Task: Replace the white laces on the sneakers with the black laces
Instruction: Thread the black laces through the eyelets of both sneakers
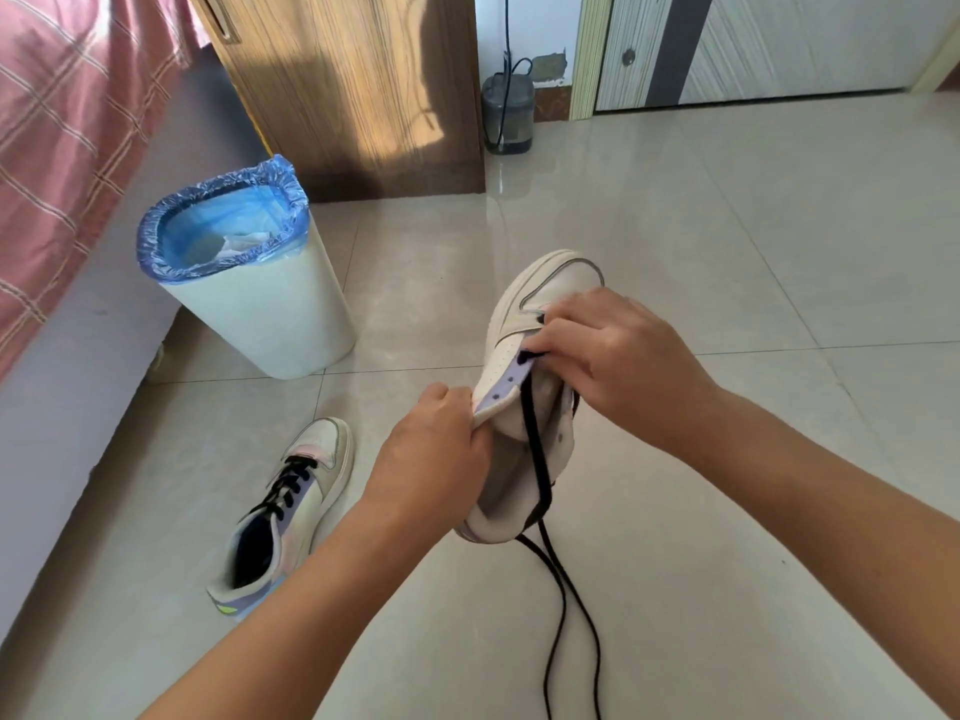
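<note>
Two sneakers show: one on the floor (675, 252), black-laced (291, 480), one held up (524, 324). Left hand (434, 449) grips its eyelet flap; right hand (618, 356) pinches the black lace (537, 449) (ends dangling) at the lower eyelets.

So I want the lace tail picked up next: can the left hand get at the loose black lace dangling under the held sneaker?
Probably not yet: the left hand grips the white sneaker's eyelet flap; the black lace hangs unobstructed.

glossy beige tile floor (727, 252), wood cabinet (353, 85), pink plaid bedding (62, 122) – white bin w/ blue liner (260, 304), sunlit
</note>
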`<action>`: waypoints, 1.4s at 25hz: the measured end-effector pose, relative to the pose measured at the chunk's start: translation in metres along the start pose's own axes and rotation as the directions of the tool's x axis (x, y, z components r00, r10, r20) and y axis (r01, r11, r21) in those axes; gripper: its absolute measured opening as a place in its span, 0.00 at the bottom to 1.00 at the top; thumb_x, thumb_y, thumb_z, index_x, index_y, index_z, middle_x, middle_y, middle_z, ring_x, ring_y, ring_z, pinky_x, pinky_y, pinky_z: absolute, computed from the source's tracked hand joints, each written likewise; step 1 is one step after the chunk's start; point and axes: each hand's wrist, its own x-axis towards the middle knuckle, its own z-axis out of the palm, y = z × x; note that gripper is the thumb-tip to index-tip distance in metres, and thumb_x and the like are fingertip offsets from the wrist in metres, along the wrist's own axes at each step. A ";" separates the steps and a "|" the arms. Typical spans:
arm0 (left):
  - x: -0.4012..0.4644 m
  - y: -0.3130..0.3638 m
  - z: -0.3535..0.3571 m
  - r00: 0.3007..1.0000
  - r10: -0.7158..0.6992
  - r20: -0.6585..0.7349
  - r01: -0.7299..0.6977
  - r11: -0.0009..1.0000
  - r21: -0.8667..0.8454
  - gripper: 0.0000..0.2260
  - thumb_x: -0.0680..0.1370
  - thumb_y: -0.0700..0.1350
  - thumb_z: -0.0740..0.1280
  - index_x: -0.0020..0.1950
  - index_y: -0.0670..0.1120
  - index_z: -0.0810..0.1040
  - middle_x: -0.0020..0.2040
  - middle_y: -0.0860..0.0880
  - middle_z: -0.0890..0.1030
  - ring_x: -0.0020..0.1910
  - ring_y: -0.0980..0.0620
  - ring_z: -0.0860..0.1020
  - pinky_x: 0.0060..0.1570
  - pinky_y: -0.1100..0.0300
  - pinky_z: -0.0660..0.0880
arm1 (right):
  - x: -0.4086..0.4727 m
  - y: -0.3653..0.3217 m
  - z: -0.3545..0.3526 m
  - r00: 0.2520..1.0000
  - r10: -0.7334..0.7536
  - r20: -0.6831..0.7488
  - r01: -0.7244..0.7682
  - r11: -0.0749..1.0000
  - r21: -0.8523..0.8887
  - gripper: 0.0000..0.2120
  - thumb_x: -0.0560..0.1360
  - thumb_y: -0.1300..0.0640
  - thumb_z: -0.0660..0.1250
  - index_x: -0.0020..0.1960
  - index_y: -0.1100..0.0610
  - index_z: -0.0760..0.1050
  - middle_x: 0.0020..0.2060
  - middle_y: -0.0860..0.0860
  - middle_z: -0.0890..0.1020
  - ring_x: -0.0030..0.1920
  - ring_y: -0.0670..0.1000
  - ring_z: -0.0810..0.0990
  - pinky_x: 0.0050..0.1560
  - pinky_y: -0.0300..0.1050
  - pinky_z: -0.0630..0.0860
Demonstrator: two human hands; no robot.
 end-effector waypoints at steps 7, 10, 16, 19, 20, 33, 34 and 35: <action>-0.007 -0.001 -0.007 0.996 0.007 0.086 -0.006 1.000 -0.011 0.09 0.79 0.45 0.55 0.42 0.44 0.69 0.41 0.48 0.69 0.41 0.44 0.73 0.42 0.52 0.70 | -0.004 -0.001 -0.005 0.872 0.433 0.227 -0.486 0.712 0.508 0.04 0.73 0.64 0.70 0.42 0.55 0.79 0.41 0.50 0.82 0.45 0.48 0.80 0.48 0.38 0.75; -0.006 -0.008 -0.010 0.990 0.047 0.131 -0.036 0.996 -0.086 0.11 0.79 0.44 0.56 0.37 0.45 0.67 0.39 0.48 0.70 0.38 0.49 0.71 0.40 0.57 0.67 | 0.002 0.006 -0.010 0.770 0.478 0.423 -0.625 0.427 0.654 0.06 0.74 0.63 0.69 0.41 0.53 0.79 0.41 0.50 0.82 0.42 0.44 0.80 0.47 0.32 0.74; -0.004 -0.037 0.016 0.949 -0.018 0.316 0.106 0.959 -0.262 0.09 0.77 0.41 0.57 0.37 0.40 0.69 0.31 0.49 0.72 0.24 0.55 0.69 0.22 0.62 0.67 | -0.008 0.027 0.003 0.689 0.306 0.657 -0.725 0.293 0.623 0.05 0.74 0.64 0.68 0.43 0.54 0.77 0.36 0.47 0.83 0.38 0.42 0.78 0.39 0.28 0.72; -0.026 -0.050 0.068 0.872 -0.197 0.448 0.356 0.884 -0.304 0.10 0.77 0.41 0.55 0.44 0.37 0.74 0.36 0.42 0.77 0.23 0.49 0.74 0.19 0.59 0.71 | -0.030 0.018 0.055 0.565 0.383 0.731 -0.824 0.292 0.485 0.05 0.74 0.65 0.69 0.46 0.57 0.77 0.39 0.50 0.81 0.41 0.46 0.79 0.42 0.29 0.73; -0.034 -0.056 0.086 0.840 -0.244 0.485 0.417 0.862 -0.288 0.11 0.78 0.40 0.55 0.46 0.37 0.75 0.39 0.40 0.78 0.26 0.47 0.76 0.22 0.56 0.74 | -0.038 0.015 0.073 0.534 0.396 0.747 -0.846 0.268 0.462 0.05 0.74 0.65 0.68 0.50 0.60 0.78 0.40 0.52 0.81 0.40 0.46 0.78 0.40 0.28 0.72; 0.009 -0.085 0.132 0.938 -0.223 0.267 0.291 0.923 -0.252 0.07 0.76 0.45 0.66 0.49 0.42 0.77 0.47 0.47 0.79 0.45 0.50 0.76 0.41 0.60 0.69 | -0.051 0.005 0.151 0.402 0.286 0.870 -0.916 0.118 0.384 0.08 0.77 0.66 0.64 0.54 0.58 0.75 0.40 0.50 0.78 0.40 0.46 0.76 0.44 0.38 0.72; 0.011 -0.086 0.135 0.933 -0.257 0.252 0.326 0.900 -0.290 0.05 0.76 0.43 0.67 0.47 0.41 0.77 0.44 0.46 0.79 0.43 0.49 0.76 0.41 0.59 0.71 | -0.051 0.007 0.152 0.399 0.311 0.863 -0.917 0.125 0.379 0.09 0.76 0.66 0.65 0.55 0.59 0.75 0.40 0.50 0.78 0.40 0.46 0.76 0.44 0.38 0.72; 0.014 -0.088 0.137 0.912 -0.307 0.270 0.393 0.841 -0.371 0.04 0.76 0.41 0.67 0.45 0.40 0.77 0.41 0.45 0.80 0.40 0.49 0.77 0.41 0.58 0.74 | -0.051 0.007 0.153 0.407 0.374 0.833 -0.913 0.162 0.374 0.09 0.76 0.66 0.65 0.55 0.59 0.75 0.41 0.49 0.77 0.40 0.46 0.75 0.43 0.36 0.72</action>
